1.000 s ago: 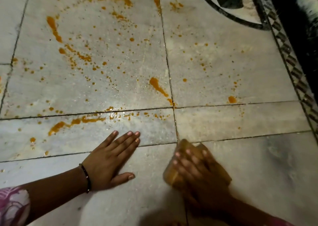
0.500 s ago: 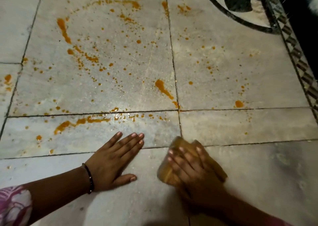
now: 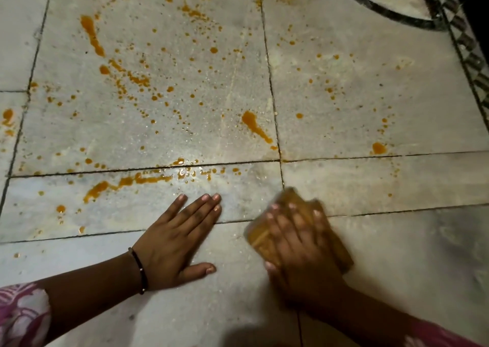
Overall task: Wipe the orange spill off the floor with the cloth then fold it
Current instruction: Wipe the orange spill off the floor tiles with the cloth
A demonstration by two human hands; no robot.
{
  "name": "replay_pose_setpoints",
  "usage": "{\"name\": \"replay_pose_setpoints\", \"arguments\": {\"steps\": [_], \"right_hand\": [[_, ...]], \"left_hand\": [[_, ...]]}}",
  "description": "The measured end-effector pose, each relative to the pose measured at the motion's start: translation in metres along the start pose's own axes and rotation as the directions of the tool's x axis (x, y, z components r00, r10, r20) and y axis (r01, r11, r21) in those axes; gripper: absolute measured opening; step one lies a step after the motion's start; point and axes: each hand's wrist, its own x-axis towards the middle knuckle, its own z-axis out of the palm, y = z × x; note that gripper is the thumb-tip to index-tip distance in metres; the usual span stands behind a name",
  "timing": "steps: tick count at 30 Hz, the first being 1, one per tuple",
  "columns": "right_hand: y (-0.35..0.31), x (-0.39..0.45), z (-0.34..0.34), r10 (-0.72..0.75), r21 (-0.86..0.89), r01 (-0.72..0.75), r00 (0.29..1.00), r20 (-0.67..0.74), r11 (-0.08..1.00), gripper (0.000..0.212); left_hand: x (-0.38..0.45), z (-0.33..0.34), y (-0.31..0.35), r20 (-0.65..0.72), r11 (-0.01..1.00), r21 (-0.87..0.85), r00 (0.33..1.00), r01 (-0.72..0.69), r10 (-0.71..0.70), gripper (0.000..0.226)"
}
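Note:
Orange spill [image 3: 143,79] lies in streaks and drops over the pale marble floor [image 3: 370,182], mostly on the far left tiles, with a long streak [image 3: 127,184] just beyond my left hand. My left hand [image 3: 177,241] rests flat on the floor, fingers together, holding nothing. My right hand [image 3: 299,246] presses down on an orange-stained bunched cloth [image 3: 260,237], which shows at the fingertips and on both sides of the hand. The cloth sits near the tile joint, blurred by motion.
A dark curved inlay [image 3: 383,10] and a black-and-white patterned border [image 3: 471,63] run along the far right. A dark area lies beyond the border at the top right. Pink patterned sleeves [image 3: 21,315] show at the bottom corners.
My right hand with the cloth has slid slightly left and forward along the floor. My left hand stays planted. The view has shifted a little.

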Motion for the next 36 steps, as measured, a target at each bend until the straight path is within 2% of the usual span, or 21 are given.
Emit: {"name": "replay_pose_setpoints", "arguments": {"steps": [2,4,6,8,10,11,13,16,18,20,22,24,26,28,31,33,36], "right_hand": [[0.002,0.041,-0.003,-0.170,-0.047,0.171,0.985,0.021,0.984,0.068],[0.026,0.073,-0.007,-0.178,-0.108,0.182,0.983,0.046,0.977,0.068],[0.060,0.076,-0.010,0.002,-0.092,0.004,0.998,0.061,0.996,0.068],[0.079,0.052,-0.010,0.215,-0.051,-0.215,0.977,-0.003,0.975,0.069],[0.071,0.017,-0.009,0.281,-0.043,-0.283,0.959,-0.034,0.958,0.069],[0.058,0.002,-0.007,0.224,-0.063,-0.226,0.974,-0.030,0.972,0.066],[0.027,-0.015,0.000,0.010,-0.065,-0.011,1.000,-0.015,0.998,0.060],[0.010,0.021,-0.005,-0.184,-0.010,0.185,0.982,0.043,0.983,0.064],[0.022,0.057,-0.008,-0.167,-0.039,0.169,0.985,0.035,0.985,0.063],[0.051,0.074,-0.014,-0.037,-0.031,0.038,0.998,0.041,0.999,0.062],[0.075,0.062,-0.017,0.122,0.002,-0.123,0.992,0.036,0.992,0.062],[0.078,0.032,-0.015,0.176,-0.004,-0.176,0.984,0.020,0.984,0.062],[0.063,0.001,-0.011,0.089,-0.036,-0.087,0.995,0.054,0.996,0.061],[0.037,-0.014,-0.006,-0.100,-0.020,0.102,0.991,0.084,0.995,0.057],[0.010,0.021,-0.009,-0.286,0.006,0.288,0.949,0.132,0.958,0.058],[0.001,0.063,-0.015,-0.273,0.034,0.271,0.957,0.099,0.962,0.060],[0.027,0.101,-0.024,-0.079,0.123,0.064,0.990,0.119,0.990,0.066]], "left_hand": [[0.001,-0.002,-0.001,0.002,1.000,0.010,1.000,-0.005,0.005,0.091],[0.001,-0.002,0.000,0.005,1.000,0.015,1.000,-0.008,0.008,0.091],[0.001,-0.002,0.001,0.007,1.000,0.008,1.000,-0.007,0.007,0.091],[0.001,-0.003,0.001,0.002,1.000,0.003,1.000,-0.004,0.004,0.091],[0.001,-0.003,0.000,-0.005,1.000,0.000,1.000,0.002,-0.002,0.091],[0.002,-0.003,0.000,-0.004,1.000,0.002,1.000,0.003,-0.003,0.091],[0.001,-0.003,0.000,0.008,1.000,0.008,1.000,0.000,0.000,0.091],[0.001,-0.005,0.002,0.024,1.000,0.017,1.000,0.013,-0.014,0.091],[0.002,-0.006,0.003,0.030,0.999,0.032,0.999,0.020,-0.021,0.091],[0.001,-0.006,0.003,0.037,0.999,0.041,0.999,0.020,-0.021,0.091],[0.000,-0.006,0.003,0.044,0.999,0.031,0.999,0.024,-0.025,0.091],[0.001,-0.006,0.003,0.040,0.999,0.020,0.999,0.028,-0.029,0.091],[0.001,-0.007,0.004,0.033,0.999,0.034,0.999,0.032,-0.033,0.091],[0.001,-0.008,0.006,0.038,0.997,0.059,0.998,0.043,-0.045,0.092],[0.000,-0.009,0.008,0.056,0.995,0.082,0.996,0.061,-0.066,0.093],[-0.001,-0.009,0.008,0.063,0.992,0.086,0.994,0.088,-0.093,0.095],[-0.003,-0.009,0.005,0.081,0.991,0.086,0.991,0.104,-0.111,0.097]]}}
